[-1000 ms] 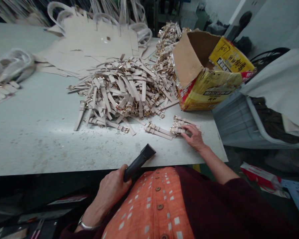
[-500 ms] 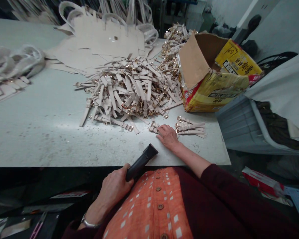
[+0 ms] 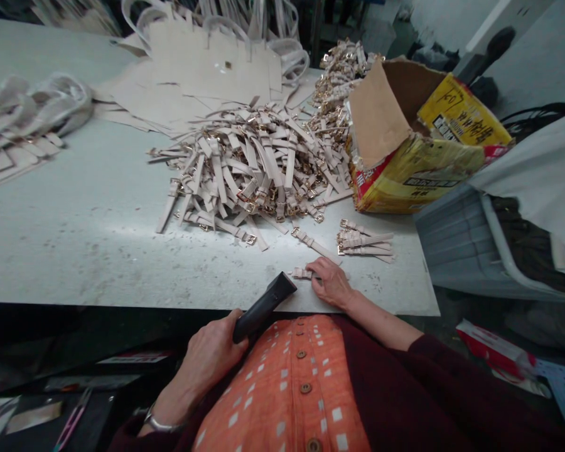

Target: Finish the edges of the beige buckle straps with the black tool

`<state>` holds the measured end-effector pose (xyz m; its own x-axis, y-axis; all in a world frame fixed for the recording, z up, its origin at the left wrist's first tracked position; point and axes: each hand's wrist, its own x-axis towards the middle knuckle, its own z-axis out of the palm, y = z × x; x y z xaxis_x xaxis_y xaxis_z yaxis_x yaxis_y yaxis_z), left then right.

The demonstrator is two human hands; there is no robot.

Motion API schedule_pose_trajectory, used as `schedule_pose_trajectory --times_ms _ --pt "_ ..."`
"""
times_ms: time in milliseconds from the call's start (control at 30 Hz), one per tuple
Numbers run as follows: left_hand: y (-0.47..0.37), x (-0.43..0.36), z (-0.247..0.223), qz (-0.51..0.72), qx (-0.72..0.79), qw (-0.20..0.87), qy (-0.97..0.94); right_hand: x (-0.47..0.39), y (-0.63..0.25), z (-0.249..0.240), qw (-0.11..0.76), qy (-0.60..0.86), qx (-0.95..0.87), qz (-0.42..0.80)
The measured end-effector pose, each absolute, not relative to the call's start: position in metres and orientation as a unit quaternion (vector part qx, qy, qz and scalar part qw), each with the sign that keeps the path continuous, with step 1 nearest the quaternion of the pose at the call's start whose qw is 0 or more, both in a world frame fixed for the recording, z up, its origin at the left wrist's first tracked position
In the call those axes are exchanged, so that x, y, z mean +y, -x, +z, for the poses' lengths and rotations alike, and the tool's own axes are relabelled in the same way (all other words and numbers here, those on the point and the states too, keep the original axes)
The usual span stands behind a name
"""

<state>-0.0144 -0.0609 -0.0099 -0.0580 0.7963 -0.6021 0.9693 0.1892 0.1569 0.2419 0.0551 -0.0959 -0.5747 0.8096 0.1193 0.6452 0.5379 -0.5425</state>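
Observation:
My left hand [image 3: 216, 345] is wrapped round the handle of a black hand-held tool [image 3: 265, 306], perhaps a heat gun, whose wide flat end points up and right over the table's front edge. My right hand [image 3: 332, 282] grips a short beige buckle strap [image 3: 302, 273] near the tool's end; its buckle sticks out to the left of my fingers. Just behind lies a single buckle strap [image 3: 315, 243] at a slant. A small stack of straps [image 3: 365, 240] rests to the right, and a large heap of straps [image 3: 258, 163] spreads across the middle.
A torn yellow carton [image 3: 419, 172] stands open at the table's right. Beside the table is a grey plastic bin [image 3: 456, 235] with dark contents. Beige bag panels [image 3: 216, 59] with handles lie at the back, more bag pieces [image 3: 32, 119] at the left.
My right hand has drawn one strap toward me, close to the black tool, leaving another strap lying behind. My left hand keeps hold of the tool. The view has shifted slightly.

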Motion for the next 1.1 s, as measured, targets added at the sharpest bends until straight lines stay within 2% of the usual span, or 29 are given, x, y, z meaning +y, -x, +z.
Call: schedule_pose_trajectory --times_ms 267,567,700,900,1100 --pt "0.011 -0.050 -0.015 -0.196 0.686 0.263 -0.650 0.042 -0.238 -0.090 0.181 0.424 -0.862 0.209" --pt "0.017 -0.041 -0.014 -0.207 0.662 0.250 -0.676 0.056 -0.241 -0.103 0.193 0.334 -0.886 0.256" --pt "0.013 -0.034 -0.013 -0.200 0.655 0.262 -0.680 0.057 -0.241 -0.106 0.224 0.314 -0.879 0.282" --pt "0.008 -0.031 -0.016 -0.194 0.664 0.268 -0.671 0.059 -0.243 -0.108 0.258 0.332 -0.854 0.305" --pt "0.019 -0.037 -0.014 -0.210 0.654 0.255 -0.680 0.057 -0.241 -0.110 0.258 0.332 -0.851 0.315"
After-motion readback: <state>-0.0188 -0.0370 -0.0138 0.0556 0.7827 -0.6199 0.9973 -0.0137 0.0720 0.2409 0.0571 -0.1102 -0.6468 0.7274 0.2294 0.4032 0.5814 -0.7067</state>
